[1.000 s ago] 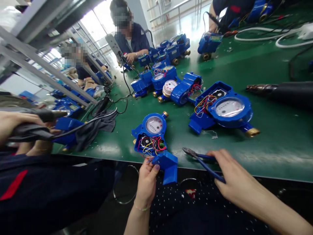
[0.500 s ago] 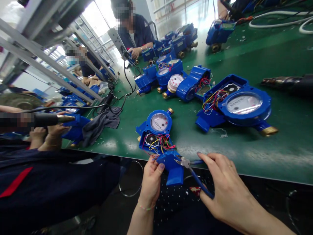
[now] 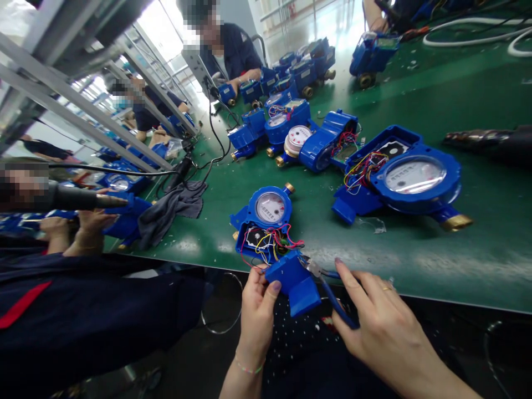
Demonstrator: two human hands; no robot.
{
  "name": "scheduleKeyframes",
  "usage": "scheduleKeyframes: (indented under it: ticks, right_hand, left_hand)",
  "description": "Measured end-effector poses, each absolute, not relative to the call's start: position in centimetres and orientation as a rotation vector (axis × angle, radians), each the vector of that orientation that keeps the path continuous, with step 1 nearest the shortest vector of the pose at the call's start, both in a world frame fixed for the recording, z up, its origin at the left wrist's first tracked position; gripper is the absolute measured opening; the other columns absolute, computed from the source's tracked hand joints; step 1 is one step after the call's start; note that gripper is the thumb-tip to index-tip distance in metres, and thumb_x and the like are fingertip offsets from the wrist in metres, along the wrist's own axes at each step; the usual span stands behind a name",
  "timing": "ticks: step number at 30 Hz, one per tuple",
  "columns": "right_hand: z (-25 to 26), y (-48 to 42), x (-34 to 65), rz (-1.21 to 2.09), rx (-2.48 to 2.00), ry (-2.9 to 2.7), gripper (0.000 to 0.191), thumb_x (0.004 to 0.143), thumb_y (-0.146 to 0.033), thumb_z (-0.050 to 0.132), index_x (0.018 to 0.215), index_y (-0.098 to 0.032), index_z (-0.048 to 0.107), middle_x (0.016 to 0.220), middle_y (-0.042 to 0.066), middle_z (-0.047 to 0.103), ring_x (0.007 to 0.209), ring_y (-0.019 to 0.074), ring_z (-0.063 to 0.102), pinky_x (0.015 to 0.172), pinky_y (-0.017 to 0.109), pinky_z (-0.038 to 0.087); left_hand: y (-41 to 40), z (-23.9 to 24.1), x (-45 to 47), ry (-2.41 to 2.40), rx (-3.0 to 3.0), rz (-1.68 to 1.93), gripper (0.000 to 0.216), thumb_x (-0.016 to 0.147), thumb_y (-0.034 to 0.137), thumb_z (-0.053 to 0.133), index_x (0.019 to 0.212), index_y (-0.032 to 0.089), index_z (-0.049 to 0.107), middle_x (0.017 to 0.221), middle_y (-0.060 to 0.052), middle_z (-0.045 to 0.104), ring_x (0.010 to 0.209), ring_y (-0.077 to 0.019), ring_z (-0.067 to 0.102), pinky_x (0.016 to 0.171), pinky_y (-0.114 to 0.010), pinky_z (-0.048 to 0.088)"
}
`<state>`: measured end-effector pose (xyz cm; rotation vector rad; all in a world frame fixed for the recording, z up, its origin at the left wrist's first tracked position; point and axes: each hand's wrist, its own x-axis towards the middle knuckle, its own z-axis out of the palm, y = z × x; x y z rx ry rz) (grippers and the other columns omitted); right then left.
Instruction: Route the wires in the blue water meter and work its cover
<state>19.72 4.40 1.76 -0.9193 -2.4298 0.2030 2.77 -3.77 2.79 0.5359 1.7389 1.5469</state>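
My left hand [image 3: 258, 305] pinches the left edge of a blue plastic cover [image 3: 287, 277] at the bench's front edge. Blue-handled cutting pliers [image 3: 318, 270] are in my right hand [image 3: 380, 316], their handles spread between thumb and fingers. The pliers' jaws meet the cover's upper right edge; what lies between them is too small to make out. Just beyond sits a blue water meter [image 3: 269, 208] with a round dial and brass fittings. Its housing stands open, showing red, yellow, white and black wires [image 3: 274, 242] that trail toward the cover.
A larger-looking open meter [image 3: 411, 174] lies to the right, near a dark hot-air tool nozzle [image 3: 474, 137]. More meters [image 3: 291, 130] run back along the green bench [image 3: 220, 221]. A grey cloth [image 3: 177, 205] and a co-worker's hands [image 3: 89, 221] with another tool are at left.
The cover has turned slightly in my left hand, its lower flap swinging right. My right hand and the pliers have shifted a little, with the jaws still at the cover's edge.
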Motion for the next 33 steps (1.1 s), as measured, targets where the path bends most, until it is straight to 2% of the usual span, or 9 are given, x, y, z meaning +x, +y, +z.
scheduleKeyframes:
  ticks: [4,7,10,14,21,28,33]
  right_hand:
    - [1.2,4.6,19.7,0.353,-0.908,-2.424,0.047,0.078,-0.023,0.046,0.121,-0.007,0.044,0.085,0.011,0.055,0.072,0.0196,0.055,0.065,0.035,0.052]
    - [0.8,5.3,19.9,0.684,-0.925,-2.417,0.039,0.08,-0.025,0.043,0.116,-0.011,0.049,0.08,0.007,0.057,0.066,0.0159,0.057,0.061,0.03,0.052]
    - [1.1,5.9,20.2,0.862,-0.916,-2.397,0.04,0.079,-0.025,0.045,0.118,-0.013,0.047,0.091,0.008,0.056,0.078,0.0163,0.057,0.07,0.03,0.052]
    - [1.9,5.7,20.5,0.715,-0.937,-2.414,0.058,0.071,-0.025,0.053,0.126,-0.015,0.036,0.106,0.011,0.047,0.097,0.0228,0.048,0.085,0.038,0.045]
    - [1.9,5.4,20.4,0.413,-0.95,-2.493,0.07,0.066,-0.03,0.06,0.127,-0.009,0.035,0.099,0.013,0.047,0.089,0.025,0.049,0.079,0.041,0.047]
    - [0.8,5.1,20.3,0.243,-0.991,-2.541,0.059,0.067,-0.025,0.058,0.12,-0.003,0.045,0.081,0.01,0.051,0.07,0.0199,0.054,0.063,0.033,0.052]
    - [0.9,4.9,20.5,0.31,-1.028,-2.574,0.051,0.07,-0.024,0.055,0.117,-0.005,0.05,0.077,0.009,0.055,0.064,0.0198,0.056,0.057,0.033,0.051]
  left_hand:
    - [-3.8,2.4,2.6,1.717,0.514,1.576,0.029,0.076,0.026,0.06,0.103,0.02,0.052,0.1,-0.004,0.064,0.094,-0.0174,0.059,0.087,-0.028,0.043]
    - [-3.7,2.2,2.5,1.685,0.491,1.619,0.029,0.075,0.025,0.061,0.102,0.02,0.053,0.099,-0.003,0.064,0.093,-0.0159,0.059,0.085,-0.026,0.043]
    - [-3.7,2.1,2.4,1.633,0.487,1.657,0.029,0.074,0.024,0.061,0.101,0.019,0.053,0.097,-0.004,0.064,0.091,-0.0152,0.06,0.084,-0.026,0.044]
    - [-3.7,2.2,2.4,1.601,0.488,1.672,0.029,0.075,0.022,0.061,0.102,0.018,0.054,0.097,-0.004,0.064,0.091,-0.0145,0.06,0.084,-0.025,0.044]
    - [-3.5,2.2,2.7,1.669,0.528,1.608,0.027,0.077,0.024,0.058,0.103,0.019,0.052,0.098,-0.003,0.063,0.091,-0.0148,0.06,0.083,-0.027,0.044]
    - [-3.2,1.3,3.4,1.765,0.573,1.502,0.026,0.078,0.027,0.056,0.102,0.018,0.05,0.101,-0.006,0.063,0.094,-0.017,0.059,0.085,-0.029,0.044]
    - [-3.0,1.4,3.4,1.799,0.604,1.479,0.027,0.078,0.027,0.057,0.102,0.018,0.05,0.102,-0.006,0.062,0.094,-0.0166,0.059,0.084,-0.028,0.044]
